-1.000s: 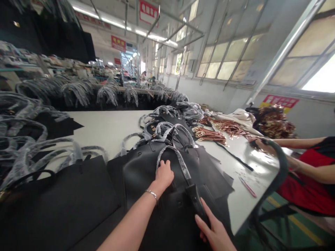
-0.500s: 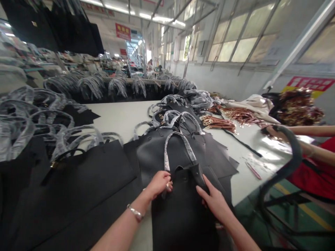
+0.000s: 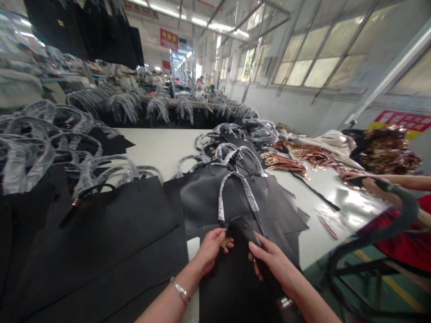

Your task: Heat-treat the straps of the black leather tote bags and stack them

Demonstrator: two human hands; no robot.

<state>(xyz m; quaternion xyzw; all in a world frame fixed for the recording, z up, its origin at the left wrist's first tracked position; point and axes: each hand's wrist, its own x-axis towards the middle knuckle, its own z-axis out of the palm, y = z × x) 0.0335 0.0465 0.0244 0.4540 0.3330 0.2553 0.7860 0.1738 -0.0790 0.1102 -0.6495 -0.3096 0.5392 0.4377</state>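
A black bag [image 3: 229,287] is lying nearest the wearer. At its top edge the left hand [image 3: 213,249] is curling its fingers closed, a gold piece [image 3: 224,243] showing; the right hand [image 3: 269,258] is gripping its folded right edge. Beyond the bag, other black bags [image 3: 208,190] are crowding the table [image 3: 161,139]. The left hand is no longer holding the wrapped handle [image 3: 252,198].

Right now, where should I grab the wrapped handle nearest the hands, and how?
Probably grip the handle at the top of its arch, from above: that curve is in plain sight beyond the left hand and right hand, while its lower ends run close to the bag.
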